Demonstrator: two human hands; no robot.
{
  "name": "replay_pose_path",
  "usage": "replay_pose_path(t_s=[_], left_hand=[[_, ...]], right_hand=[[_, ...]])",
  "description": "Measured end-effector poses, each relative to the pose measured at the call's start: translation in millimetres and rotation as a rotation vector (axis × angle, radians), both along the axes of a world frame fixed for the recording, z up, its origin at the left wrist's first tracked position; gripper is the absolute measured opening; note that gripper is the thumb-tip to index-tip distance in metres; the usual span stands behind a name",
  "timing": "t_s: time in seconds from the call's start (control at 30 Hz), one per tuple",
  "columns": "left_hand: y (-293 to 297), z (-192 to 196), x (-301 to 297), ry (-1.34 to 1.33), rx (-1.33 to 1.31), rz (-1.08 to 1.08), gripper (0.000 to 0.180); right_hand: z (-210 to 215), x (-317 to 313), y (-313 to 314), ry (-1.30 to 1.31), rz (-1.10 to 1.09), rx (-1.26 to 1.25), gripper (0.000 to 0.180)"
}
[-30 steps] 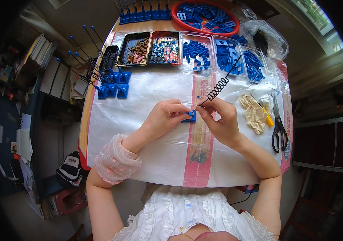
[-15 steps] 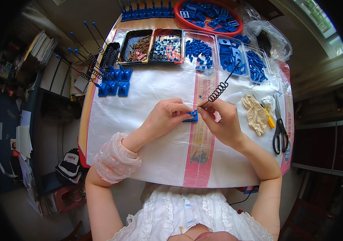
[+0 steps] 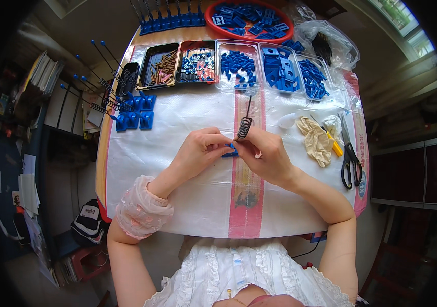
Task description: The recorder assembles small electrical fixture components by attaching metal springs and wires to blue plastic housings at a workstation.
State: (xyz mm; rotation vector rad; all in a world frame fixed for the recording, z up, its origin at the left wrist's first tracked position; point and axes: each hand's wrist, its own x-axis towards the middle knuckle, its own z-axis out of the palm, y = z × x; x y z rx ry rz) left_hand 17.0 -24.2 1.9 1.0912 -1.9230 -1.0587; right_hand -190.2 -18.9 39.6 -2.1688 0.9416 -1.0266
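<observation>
Between my two hands a small blue plastic base (image 3: 230, 152) sits on the white sheet, mostly covered by fingers. My left hand (image 3: 201, 152) pinches it from the left side, fingertips closed on it. In my right hand (image 3: 266, 156), thumb and index finger are pressed together on the lower end of a black coil spring rod (image 3: 245, 128). The coil rises just above those fingertips, and its thin straight end points away from me. Fingers hide the spot where rod and base meet.
Finished-looking blue bases with springs (image 3: 132, 115) stand at left. Along the back are trays of brass screws (image 3: 163, 68), nuts (image 3: 198, 66) and blue parts (image 3: 237, 66), plus a red basin (image 3: 208, 20). At right lie a beige glove (image 3: 314, 141), yellow-handled tool (image 3: 336, 147) and scissors (image 3: 351, 162).
The spring rod has swung from leaning right to nearly straight away from me. My right hand has turned and closed in toward the left one. The whole view has shifted slightly.
</observation>
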Motion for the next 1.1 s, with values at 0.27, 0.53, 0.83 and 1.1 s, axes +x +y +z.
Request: replay_pose_path(t_s=[0.27, 0.53, 0.83, 1.1], left_hand=[[0, 2, 0, -0.012, -0.009, -0.008, 0.016], [-1, 3, -1, 0.002, -0.001, -0.026, 0.017], [0, 5, -1, 0.008, 0.008, -0.013, 0.017], [0, 2, 3, -0.014, -0.005, -0.029, 0.016]], right_hand=[[-1, 2, 1, -0.033, -0.005, 0.024, 0.011], [-7, 0, 2, -0.037, -0.022, 0.004, 0.011], [34, -19, -5, -0.17, -0.19, 0.09, 0.007], [34, -36, 2, 0.048, -0.146, 0.096, 0.007]])
